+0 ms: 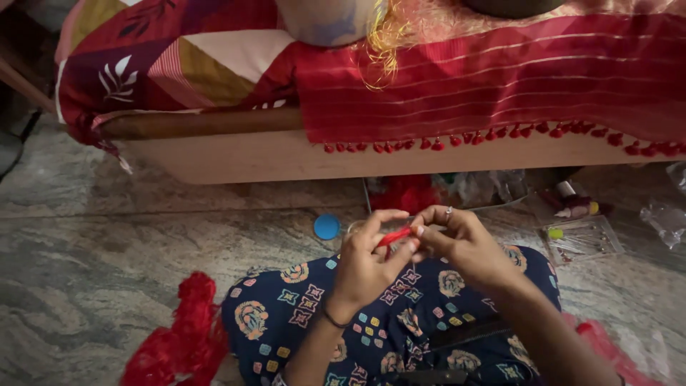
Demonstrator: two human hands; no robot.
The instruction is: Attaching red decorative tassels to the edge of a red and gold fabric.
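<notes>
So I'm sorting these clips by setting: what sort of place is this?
Most likely a room at home: a bed draped with a red tasselled cloth, a stone floor, and both hands working red thread.

Both forearms reach forward from the lower edge and meet above the lap. The left hand (368, 261) has its back to the camera, thumb and fingers curled in a pinch, a thin band at its wrist. The right hand (457, 239) faces it, fingertips bunched and touching the left's, a ring on one finger.
</notes>
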